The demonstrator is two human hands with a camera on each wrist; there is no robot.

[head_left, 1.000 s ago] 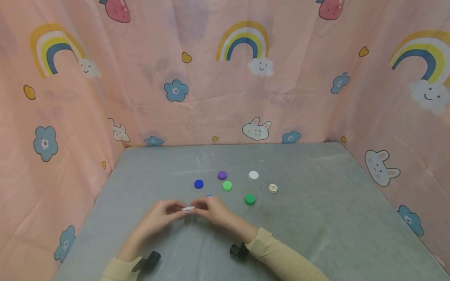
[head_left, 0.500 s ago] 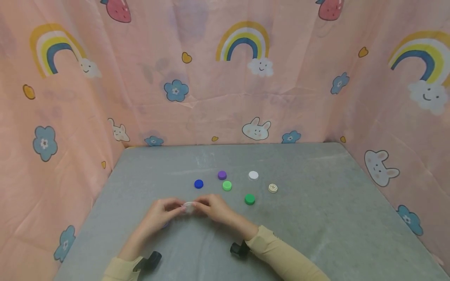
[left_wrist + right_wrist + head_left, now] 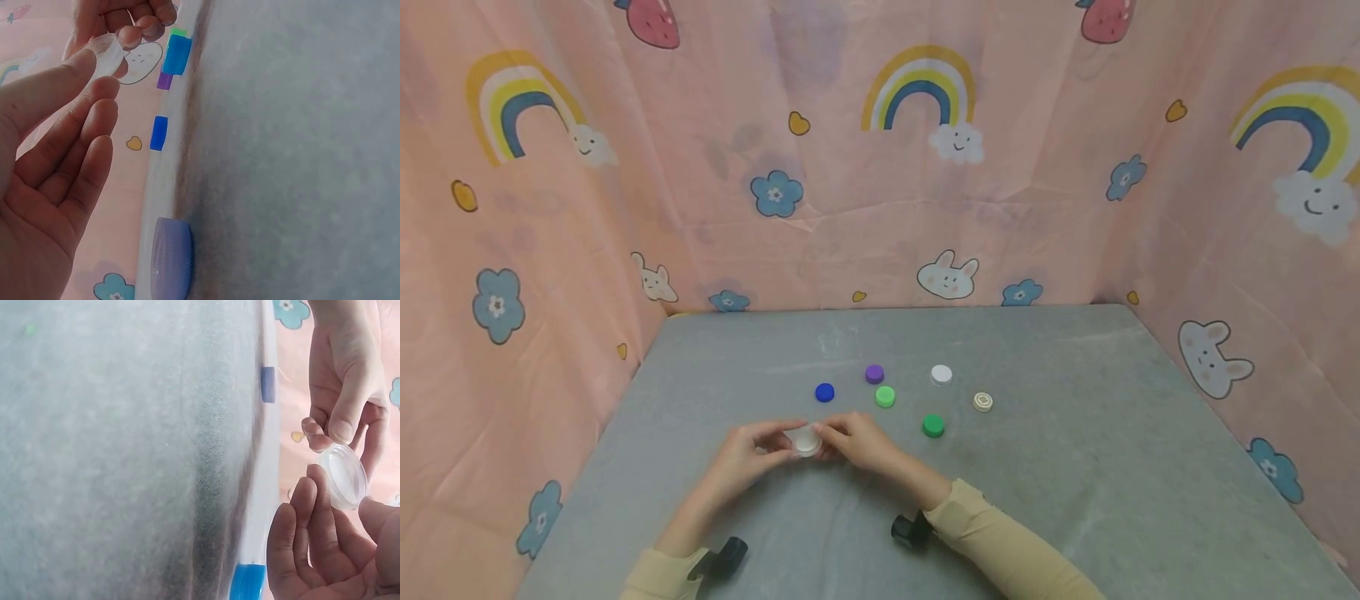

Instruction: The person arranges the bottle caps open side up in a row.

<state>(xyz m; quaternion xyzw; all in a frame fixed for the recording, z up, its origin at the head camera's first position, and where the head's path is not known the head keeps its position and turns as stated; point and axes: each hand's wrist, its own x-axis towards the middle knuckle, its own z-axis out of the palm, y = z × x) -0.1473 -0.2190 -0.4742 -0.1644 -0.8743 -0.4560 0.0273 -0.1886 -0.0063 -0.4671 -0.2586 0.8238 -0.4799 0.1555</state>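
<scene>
A translucent whitish bottle cap point(image 3: 807, 442) is held up between both hands, close over the grey table. My left hand point(image 3: 747, 457) pinches its left side between thumb and fingers. On the opposite side my right hand point(image 3: 859, 443) pinches the rim with thumb and fingertips. In the right wrist view the round face of the cap point(image 3: 347, 477) shows, tilted. The left wrist view shows the ridged side of the cap point(image 3: 107, 55), partly covered by the left thumb. A lavender cap point(image 3: 172, 259) and a bright blue cap point(image 3: 248, 582) lie near the hands, hidden from the head view.
Beyond the hands, on the grey table point(image 3: 1075, 500), lie caps: dark blue point(image 3: 824, 392), purple point(image 3: 874, 374), light green point(image 3: 885, 397), white point(image 3: 942, 375), green point(image 3: 933, 426) and beige point(image 3: 982, 402). A pink patterned curtain point(image 3: 850, 242) encloses the table's back and sides.
The translucent cap has turned between the fingers, from nearly edge-on to showing its round face in the head view. Both hands stay in about the same place; the other caps lie still.
</scene>
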